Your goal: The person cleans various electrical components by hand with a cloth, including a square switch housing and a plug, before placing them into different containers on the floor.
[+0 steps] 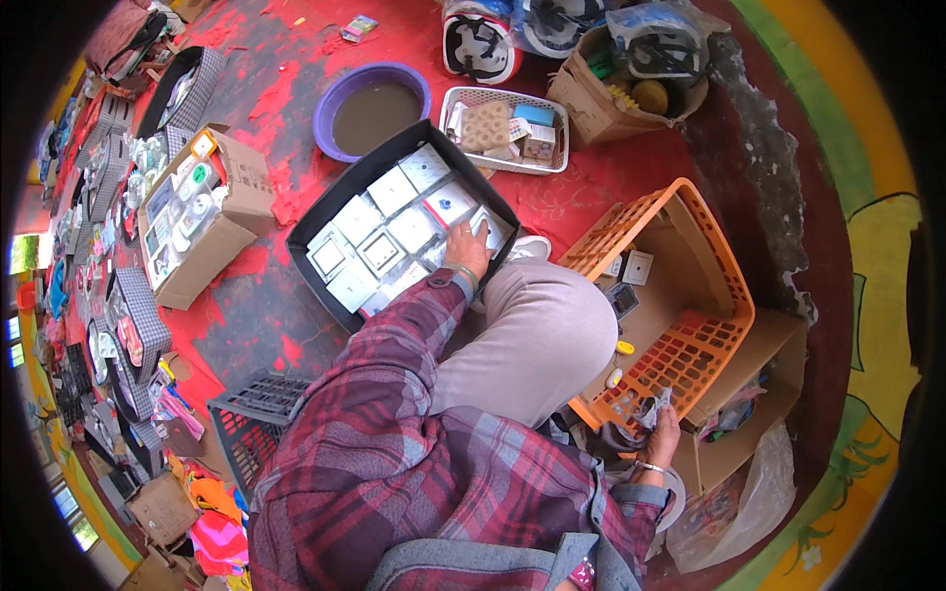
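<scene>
My left hand (469,250) reaches into a dark fabric box (313,281) on the floor, its fingers closed about a white square pack (490,229) at the near right corner. Around it lie several flat white square packs (393,191), some with dark-framed fronts that look like wall switch plates. At the right, my right hand (662,439) pinches a crumpled dark grey cloth (623,436) beside the lower rim of an orange plastic basket (746,286). Inside the basket are a white square plate (638,267), a small dark device (622,299) and small yellow pieces (625,348).
A purple basin (324,133) of murky water and a white tray (562,158) of small packs stand beyond the box. Cardboard cartons (251,187) and checked fabric boxes (140,300) line the left. Helmets (477,47) lie at the top; a black crate (258,402) sits near my left side.
</scene>
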`<state>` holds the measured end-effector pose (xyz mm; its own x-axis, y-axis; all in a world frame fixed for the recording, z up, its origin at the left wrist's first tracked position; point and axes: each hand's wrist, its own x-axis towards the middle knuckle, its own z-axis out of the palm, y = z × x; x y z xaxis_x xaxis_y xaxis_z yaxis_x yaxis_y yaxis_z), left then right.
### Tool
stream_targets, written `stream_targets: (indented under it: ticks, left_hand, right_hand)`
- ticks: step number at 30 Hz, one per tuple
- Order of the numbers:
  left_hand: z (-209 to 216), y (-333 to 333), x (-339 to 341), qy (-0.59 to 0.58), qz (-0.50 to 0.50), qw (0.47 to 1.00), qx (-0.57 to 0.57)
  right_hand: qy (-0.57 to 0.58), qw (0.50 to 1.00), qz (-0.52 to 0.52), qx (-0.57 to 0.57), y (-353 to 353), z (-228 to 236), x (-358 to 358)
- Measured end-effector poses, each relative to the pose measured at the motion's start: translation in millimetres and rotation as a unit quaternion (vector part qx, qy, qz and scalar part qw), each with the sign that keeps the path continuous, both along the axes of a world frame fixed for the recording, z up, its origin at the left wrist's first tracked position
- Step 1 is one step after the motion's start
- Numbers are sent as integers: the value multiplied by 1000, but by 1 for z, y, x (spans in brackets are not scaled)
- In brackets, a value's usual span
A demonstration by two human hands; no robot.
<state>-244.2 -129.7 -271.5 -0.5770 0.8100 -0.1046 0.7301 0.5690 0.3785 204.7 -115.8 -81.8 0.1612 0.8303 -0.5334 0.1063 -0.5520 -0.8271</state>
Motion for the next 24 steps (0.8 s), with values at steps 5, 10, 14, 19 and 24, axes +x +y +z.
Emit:
stream_targets:
  ticks: [5, 10, 14, 19, 24]
  left_hand:
    - [-22, -4, -20, -77, 8, 997, -24]
    - [-23, 3, -28, -80, 2, 996, -44]
    - [-14, 7, -16, -41, 12, 997, -60]
    - [-37, 6, -29, 18, -46, 995, -81]
    - [-47, 18, -53, -23, -93, 994, -49]
  right_hand:
    - [9, 1000, 17, -9, -1, -4, 7]
    - [-2, 999, 13, -30, 0, 3, -2]
    - [-14, 1000, 14, -24, -1, 5, -5]
    - [2, 1000, -13, -20, -4, 11, -8]
    - [117, 992, -43, 19, -4, 42, -11]
